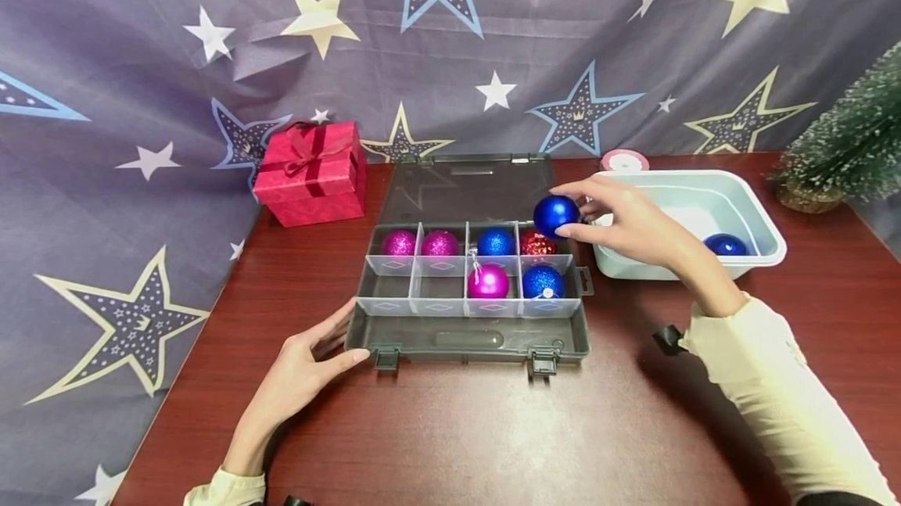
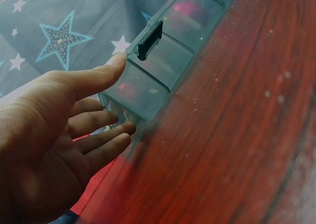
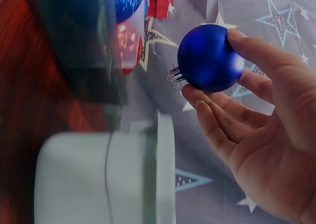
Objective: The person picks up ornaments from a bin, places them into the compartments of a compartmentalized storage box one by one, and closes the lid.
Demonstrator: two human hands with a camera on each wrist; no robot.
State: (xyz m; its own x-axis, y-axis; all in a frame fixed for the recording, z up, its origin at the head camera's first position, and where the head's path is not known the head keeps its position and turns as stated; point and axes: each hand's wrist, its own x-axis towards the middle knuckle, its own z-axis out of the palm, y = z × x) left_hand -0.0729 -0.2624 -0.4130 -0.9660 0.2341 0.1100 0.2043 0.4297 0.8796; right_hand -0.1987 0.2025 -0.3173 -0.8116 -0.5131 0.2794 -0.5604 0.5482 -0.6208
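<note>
My right hand (image 1: 626, 220) pinches a shiny blue Christmas ball (image 1: 556, 215) between thumb and fingers, above the right end of a divided plastic box (image 1: 468, 349). In the right wrist view, the blue ball's silver cap and wire loop point away from the palm. My left hand (image 1: 303, 369) rests against the box's front left corner, thumb at the front and fairly straight fingers along the side. Glittery pink balls (image 1: 400, 243), glittery blue balls (image 1: 496, 242), a red sequined ball (image 1: 538, 243) and a shiny pink ball (image 1: 488, 281) sit in the compartments.
A pale green tub (image 1: 763, 244) stands right of the box, holding another blue ball (image 1: 725, 245). Behind it lies a pink-and-white ribbon spool (image 1: 625, 160). A red gift box (image 1: 313, 174) stands back left, a small frosted tree (image 1: 845, 130) far right. The box's lid (image 1: 464, 189) lies back.
</note>
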